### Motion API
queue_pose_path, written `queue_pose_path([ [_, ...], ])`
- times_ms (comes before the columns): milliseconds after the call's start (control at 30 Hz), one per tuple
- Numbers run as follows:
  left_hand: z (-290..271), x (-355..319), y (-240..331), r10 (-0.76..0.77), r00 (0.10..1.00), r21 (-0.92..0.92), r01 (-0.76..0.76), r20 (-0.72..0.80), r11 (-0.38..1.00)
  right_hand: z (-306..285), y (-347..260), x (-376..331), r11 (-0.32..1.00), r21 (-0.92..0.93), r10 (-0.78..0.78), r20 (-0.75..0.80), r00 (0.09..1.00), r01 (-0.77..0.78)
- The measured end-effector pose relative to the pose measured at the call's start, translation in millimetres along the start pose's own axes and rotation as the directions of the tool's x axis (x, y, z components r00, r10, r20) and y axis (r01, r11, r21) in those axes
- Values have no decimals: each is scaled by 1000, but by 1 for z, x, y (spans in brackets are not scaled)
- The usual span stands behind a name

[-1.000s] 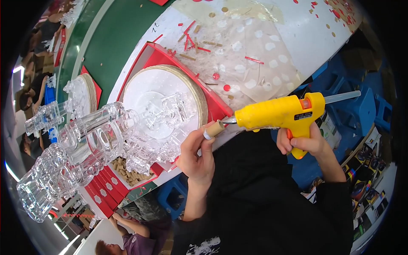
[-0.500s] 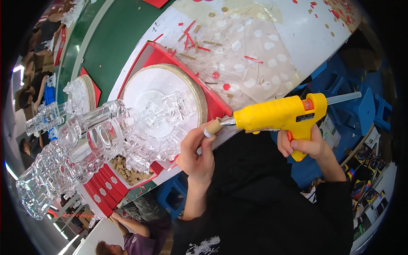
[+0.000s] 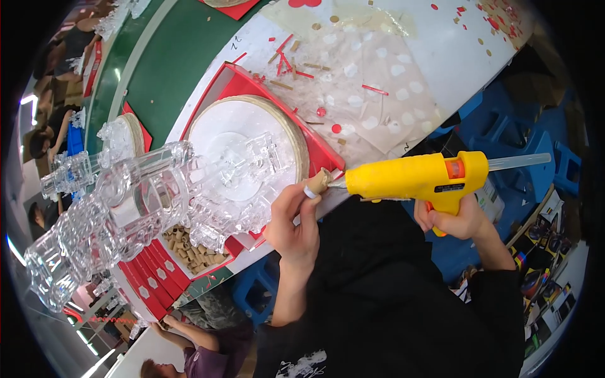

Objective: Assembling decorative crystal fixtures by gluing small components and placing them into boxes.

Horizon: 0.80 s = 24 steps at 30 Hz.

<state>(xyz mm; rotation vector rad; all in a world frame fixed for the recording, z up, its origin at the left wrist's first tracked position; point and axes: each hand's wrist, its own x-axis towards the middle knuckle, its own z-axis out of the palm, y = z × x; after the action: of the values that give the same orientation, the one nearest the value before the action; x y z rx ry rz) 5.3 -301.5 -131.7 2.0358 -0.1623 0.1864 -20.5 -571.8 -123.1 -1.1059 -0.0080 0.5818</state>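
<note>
Left hand (image 3: 295,222) pinches the tube (image 3: 319,181) at its fingertips; right hand (image 3: 459,218), farther right, curls around the glue gun (image 3: 403,179).

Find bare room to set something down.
White tabletop, between the spotted translucent plastic sheet and red scraps; green surface, between that tabletop and pale curved strip. Crowded: the red box, with round white board and clear plastic pieces.

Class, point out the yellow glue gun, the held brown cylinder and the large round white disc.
Yellow glue gun (image 3: 403,177): head view, on the side of its barrel.
Held brown cylinder (image 3: 319,181): head view, on its curved side.
Large round white disc (image 3: 220,121): head view, on its bare upper surface.
</note>
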Motion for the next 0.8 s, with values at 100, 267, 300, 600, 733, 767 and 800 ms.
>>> queue_pose_path([
  [100,0,0,0,-22,1000,-3,22,-19,1000,-3,-9,-3,990,-137,-18,-72,997,8],
  [267,0,9,18,-78,996,16,78,-38,997,-25,-15,29,931,-304,-267,-187,945,203],
  [300,-2,11,23,-106,994,20,107,-16,994,-30,-22,42,898,-362,-331,-184,926,249],
  [600,-10,16,45,-88,994,362,61,60,930,-57,-34,121,822,-450,-540,-418,730,350],
  [733,-9,18,47,-108,990,460,56,88,886,-66,-31,116,831,-450,-514,-392,763,328],
  [767,-9,19,48,-106,991,458,56,84,887,-67,-30,115,827,-446,-520,-375,767,342],
  [800,-8,20,50,-110,987,515,36,113,856,-67,-30,114,823,-443,-526,-359,771,355],
])
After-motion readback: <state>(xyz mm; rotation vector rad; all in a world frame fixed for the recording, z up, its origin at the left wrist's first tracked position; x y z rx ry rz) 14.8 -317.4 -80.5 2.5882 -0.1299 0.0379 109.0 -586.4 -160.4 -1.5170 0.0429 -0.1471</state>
